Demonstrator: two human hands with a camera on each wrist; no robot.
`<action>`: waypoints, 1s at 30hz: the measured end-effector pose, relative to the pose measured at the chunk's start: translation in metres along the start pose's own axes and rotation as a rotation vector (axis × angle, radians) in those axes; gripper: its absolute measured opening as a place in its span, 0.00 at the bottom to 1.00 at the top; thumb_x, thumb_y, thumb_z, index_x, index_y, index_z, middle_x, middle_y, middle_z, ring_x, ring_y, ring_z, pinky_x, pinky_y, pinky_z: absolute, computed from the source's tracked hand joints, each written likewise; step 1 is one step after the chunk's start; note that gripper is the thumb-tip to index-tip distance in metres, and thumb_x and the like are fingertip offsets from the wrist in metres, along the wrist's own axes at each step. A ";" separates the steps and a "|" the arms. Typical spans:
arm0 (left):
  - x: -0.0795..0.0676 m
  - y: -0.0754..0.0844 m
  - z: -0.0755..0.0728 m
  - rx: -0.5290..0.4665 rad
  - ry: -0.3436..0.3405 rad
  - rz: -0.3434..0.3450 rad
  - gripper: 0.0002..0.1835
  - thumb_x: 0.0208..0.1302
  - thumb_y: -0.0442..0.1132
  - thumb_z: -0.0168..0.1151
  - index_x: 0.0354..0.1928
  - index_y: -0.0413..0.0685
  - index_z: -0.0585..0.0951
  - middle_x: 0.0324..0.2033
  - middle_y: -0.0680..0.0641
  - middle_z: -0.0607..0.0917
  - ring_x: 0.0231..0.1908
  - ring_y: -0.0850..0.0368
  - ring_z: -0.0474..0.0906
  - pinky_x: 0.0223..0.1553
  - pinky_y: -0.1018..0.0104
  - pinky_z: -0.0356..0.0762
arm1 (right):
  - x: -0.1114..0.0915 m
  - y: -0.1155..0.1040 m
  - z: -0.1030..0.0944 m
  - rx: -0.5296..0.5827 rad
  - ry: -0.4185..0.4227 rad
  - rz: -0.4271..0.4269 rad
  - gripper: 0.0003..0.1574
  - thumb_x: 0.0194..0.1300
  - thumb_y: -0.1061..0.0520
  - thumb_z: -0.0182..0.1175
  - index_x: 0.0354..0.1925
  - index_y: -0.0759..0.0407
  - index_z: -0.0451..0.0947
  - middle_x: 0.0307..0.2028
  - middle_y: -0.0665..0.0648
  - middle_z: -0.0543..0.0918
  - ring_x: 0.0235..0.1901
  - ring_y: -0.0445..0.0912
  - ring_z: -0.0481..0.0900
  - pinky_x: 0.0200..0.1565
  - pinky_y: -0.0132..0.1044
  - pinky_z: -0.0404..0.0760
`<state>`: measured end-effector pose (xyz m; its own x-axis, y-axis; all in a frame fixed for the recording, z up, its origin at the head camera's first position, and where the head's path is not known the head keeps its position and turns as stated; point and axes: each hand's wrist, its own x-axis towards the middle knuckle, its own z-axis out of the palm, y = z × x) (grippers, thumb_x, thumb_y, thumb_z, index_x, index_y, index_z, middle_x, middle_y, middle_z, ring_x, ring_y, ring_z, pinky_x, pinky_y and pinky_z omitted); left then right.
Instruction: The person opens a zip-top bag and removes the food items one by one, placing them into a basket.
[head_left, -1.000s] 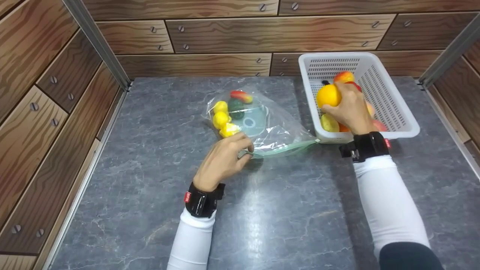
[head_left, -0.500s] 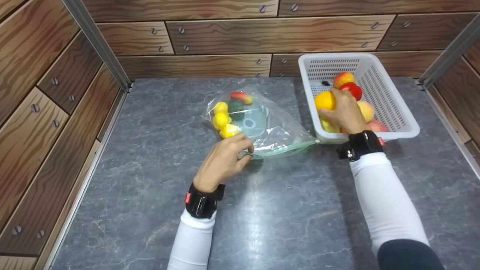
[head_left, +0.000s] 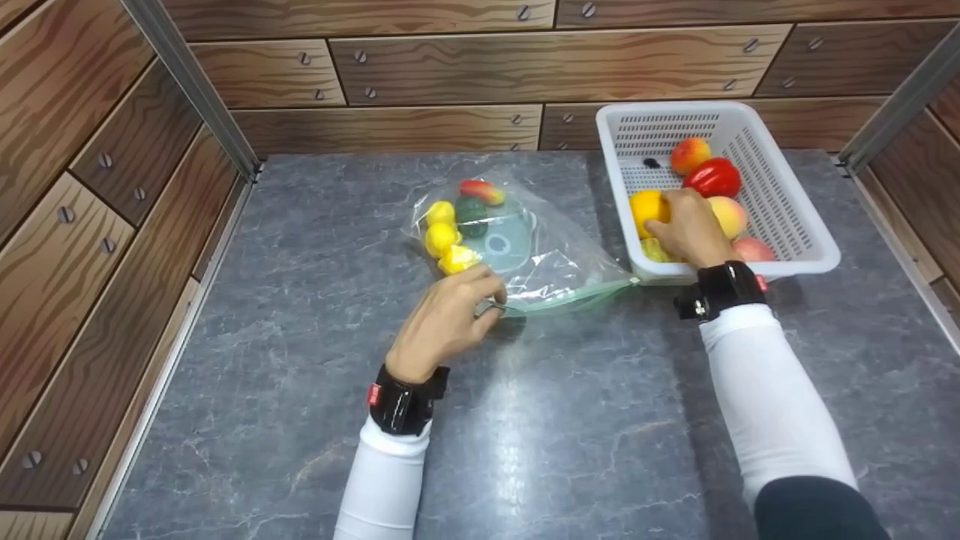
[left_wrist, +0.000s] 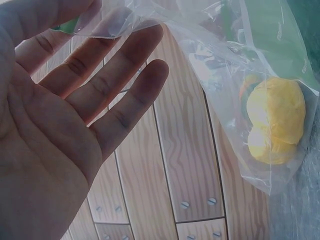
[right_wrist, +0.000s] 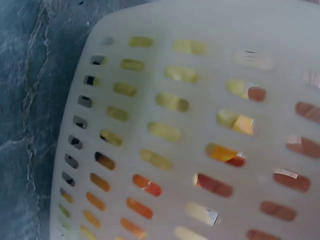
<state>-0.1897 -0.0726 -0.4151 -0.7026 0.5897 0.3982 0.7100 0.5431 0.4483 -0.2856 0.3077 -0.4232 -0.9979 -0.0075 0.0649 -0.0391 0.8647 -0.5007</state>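
In the head view, my left hand pinches the green zip edge of a clear plastic zip bag between thumb and fingers. The bag lies flat with three yellow lemon-like fruits, a dark green fruit and a red-yellow fruit in it. In the left wrist view the other fingers are spread. My right hand reaches into the white basket, thumb and fingers against an orange; I cannot tell whether it grips it. Its fingertips are partly hidden.
Around the right hand in the basket are a red bell pepper, a red-yellow fruit, peaches and a yellow-green fruit. The slotted basket wall fills the right wrist view. Wood-patterned walls bound the grey table.
The right hand has moved lower into the basket, and the orange has shifted down and left. The red bell pepper sits more to the right. The left hand has stayed at the bag.
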 end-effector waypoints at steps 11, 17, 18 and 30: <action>0.000 0.000 0.000 -0.001 0.004 -0.004 0.07 0.59 0.30 0.71 0.37 0.47 0.84 0.37 0.52 0.83 0.38 0.57 0.80 0.39 0.66 0.82 | -0.005 -0.013 -0.014 -0.004 -0.057 0.038 0.35 0.67 0.57 0.56 0.65 0.78 0.69 0.56 0.75 0.73 0.52 0.67 0.69 0.46 0.53 0.69; 0.000 0.001 0.000 -0.003 -0.002 -0.010 0.07 0.60 0.30 0.71 0.37 0.47 0.84 0.37 0.52 0.83 0.38 0.56 0.81 0.40 0.66 0.82 | -0.014 -0.033 -0.025 -0.002 0.028 -0.036 0.31 0.67 0.58 0.55 0.62 0.77 0.74 0.61 0.77 0.76 0.54 0.69 0.72 0.58 0.61 0.74; 0.000 0.001 0.000 -0.003 -0.001 -0.011 0.07 0.60 0.30 0.71 0.37 0.47 0.84 0.38 0.52 0.83 0.38 0.56 0.81 0.40 0.65 0.82 | -0.016 -0.036 -0.026 0.004 0.050 -0.055 0.30 0.67 0.58 0.55 0.61 0.77 0.75 0.61 0.77 0.76 0.55 0.69 0.73 0.60 0.63 0.73; -0.001 0.001 -0.001 -0.005 0.008 -0.006 0.07 0.60 0.30 0.71 0.38 0.47 0.84 0.37 0.53 0.82 0.37 0.57 0.80 0.39 0.65 0.81 | -0.057 -0.075 -0.021 0.082 0.467 -0.516 0.12 0.62 0.70 0.62 0.44 0.71 0.86 0.40 0.67 0.89 0.38 0.60 0.86 0.49 0.38 0.84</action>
<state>-0.1886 -0.0731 -0.4144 -0.7072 0.5819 0.4016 0.7055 0.5434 0.4550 -0.2247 0.2537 -0.3717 -0.7246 -0.1744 0.6667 -0.5238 0.7680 -0.3684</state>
